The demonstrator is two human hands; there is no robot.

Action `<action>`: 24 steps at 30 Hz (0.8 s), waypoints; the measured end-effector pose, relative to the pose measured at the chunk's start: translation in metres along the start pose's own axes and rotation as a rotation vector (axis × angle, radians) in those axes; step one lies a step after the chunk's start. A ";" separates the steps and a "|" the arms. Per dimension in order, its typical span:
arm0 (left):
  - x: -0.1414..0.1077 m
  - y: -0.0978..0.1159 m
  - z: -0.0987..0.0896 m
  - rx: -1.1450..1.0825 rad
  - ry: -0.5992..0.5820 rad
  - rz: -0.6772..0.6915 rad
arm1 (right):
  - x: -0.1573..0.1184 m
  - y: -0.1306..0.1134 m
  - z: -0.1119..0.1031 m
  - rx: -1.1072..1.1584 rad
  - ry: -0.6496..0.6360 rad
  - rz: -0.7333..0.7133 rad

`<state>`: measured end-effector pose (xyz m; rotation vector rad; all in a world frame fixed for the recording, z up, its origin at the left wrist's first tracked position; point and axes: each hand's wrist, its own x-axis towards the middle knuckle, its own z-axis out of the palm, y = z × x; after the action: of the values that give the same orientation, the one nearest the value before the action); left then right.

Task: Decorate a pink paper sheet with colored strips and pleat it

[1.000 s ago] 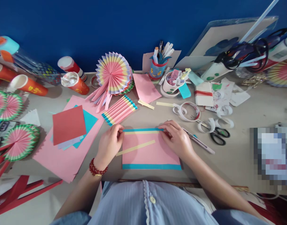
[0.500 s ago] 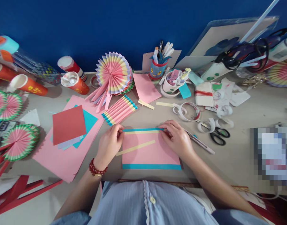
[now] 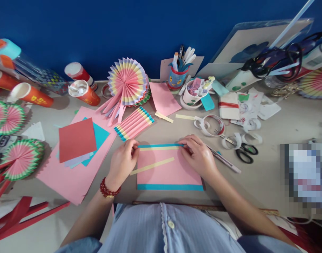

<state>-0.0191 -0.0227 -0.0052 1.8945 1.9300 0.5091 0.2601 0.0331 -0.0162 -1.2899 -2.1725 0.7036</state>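
A pink sheet [image 3: 168, 173] lies flat before me, with a blue strip [image 3: 170, 187] along its near edge. Blue and yellow bands run along its far edge. My left hand [image 3: 124, 160] pinches the far left corner, thumb and fingers together. At the far right corner, my right hand [image 3: 199, 154] is closed on the edge in the same way. A loose yellow strip [image 3: 152, 166] rests slantwise over the sheet, its left end past the sheet's side. The fingertips hide both far corners.
A pleated pink paper [image 3: 134, 123] with blue and yellow ends lies beyond my left hand. Stacked coloured sheets [image 3: 78, 140] are at the left. Right of my right hand are a cutter [image 3: 225, 160], scissors [image 3: 246, 153] and a tape roll [image 3: 213, 125]. Paper fans and cups stand further back.
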 end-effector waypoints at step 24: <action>-0.002 0.002 0.000 0.007 0.038 0.014 | 0.000 0.000 0.002 -0.020 0.005 -0.016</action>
<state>-0.0175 -0.0243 -0.0046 1.9172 1.9459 0.5479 0.2588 0.0327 -0.0179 -1.2822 -2.1884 0.6728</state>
